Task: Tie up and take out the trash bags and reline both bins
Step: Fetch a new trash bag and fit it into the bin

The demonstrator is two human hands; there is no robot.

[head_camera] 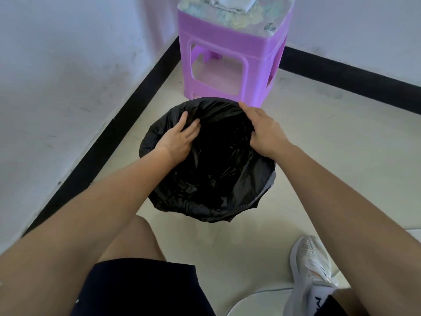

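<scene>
A round bin stands on the floor in front of me, fully covered by a black trash bag [211, 192] folded over its rim, so the bin's own wall is hidden. My left hand [180, 137] reaches into the bag's mouth on the left, fingers spread and pressing the plastic. On the far right rim, my right hand [262, 128] grips a fold of the bag, fingers curled over the edge. The bag's inside is dark, and I cannot see what it holds.
A purple plastic stool [230, 53] with pale items on top stands just behind the bin, in the room's corner. White walls with a black baseboard [127, 115] run left and behind. My bent knee and white shoe [312, 270] are near the bottom; a white round object [250, 304] lies beside the shoe.
</scene>
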